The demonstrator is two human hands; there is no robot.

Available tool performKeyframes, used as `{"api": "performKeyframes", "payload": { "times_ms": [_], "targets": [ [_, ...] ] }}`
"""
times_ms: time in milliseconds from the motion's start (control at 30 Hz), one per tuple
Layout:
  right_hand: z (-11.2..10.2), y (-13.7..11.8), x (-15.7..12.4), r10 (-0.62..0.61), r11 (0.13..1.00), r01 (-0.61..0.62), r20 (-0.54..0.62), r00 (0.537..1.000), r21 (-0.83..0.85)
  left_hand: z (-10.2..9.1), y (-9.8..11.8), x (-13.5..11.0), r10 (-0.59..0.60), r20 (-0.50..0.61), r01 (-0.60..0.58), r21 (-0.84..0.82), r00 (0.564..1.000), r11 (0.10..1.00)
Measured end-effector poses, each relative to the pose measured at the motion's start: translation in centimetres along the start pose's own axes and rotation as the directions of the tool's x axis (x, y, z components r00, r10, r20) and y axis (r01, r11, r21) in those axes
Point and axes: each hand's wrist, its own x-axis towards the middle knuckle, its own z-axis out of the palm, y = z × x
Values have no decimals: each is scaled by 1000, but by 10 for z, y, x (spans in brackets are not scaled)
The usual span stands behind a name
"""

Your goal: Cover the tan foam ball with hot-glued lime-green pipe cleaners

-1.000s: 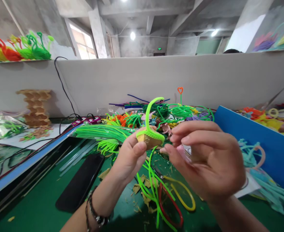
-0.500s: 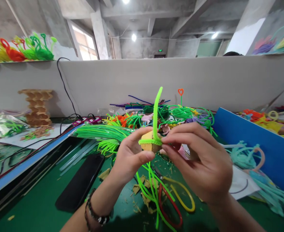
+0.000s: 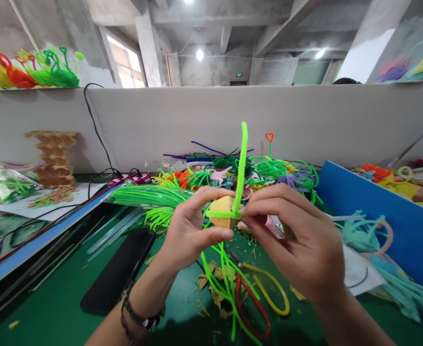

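The left hand [image 3: 184,233] sits atop a slanting left forearm [image 3: 152,290], thumb and forefinger curved like a clamp. Opposite, the right hand [image 3: 301,235] bends its fingers [image 3: 278,207] inward, thumb and forefinger tips pinched close together.

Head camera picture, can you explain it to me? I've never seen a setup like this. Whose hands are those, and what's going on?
There's no machine here: a camera worn on a person's head looks forward and down at their own bare hands. The left hand holds a small yellow piece with a bright green fuzzy strip running across it, one end standing up. The right hand appears to pinch the strip near that upright end. Below, on the green tabletop, lie scissors with one red and one yellow handle, loose green strips and a black phone-like object. Colourful strips are heaped behind.
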Motion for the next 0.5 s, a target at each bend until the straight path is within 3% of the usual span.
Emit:
{"api": "performKeyframes", "payload": {
  "times_ms": [233, 333, 500],
  "targets": [
    [0, 8, 1, -23, 996, 20, -32, 999, -88, -3, 0, 2, 19, -36, -16, 88, 999, 996],
    [-2, 12, 2, 51, 998, -49, -26, 998, 45, -4, 0, 4, -23, -82, 27, 45, 996, 999],
    [-3, 18, 1, 215, 940, -171, -124, 969, 295, -6, 0, 8, -54, -93, 52, -22, 994, 998]
  ]
}}
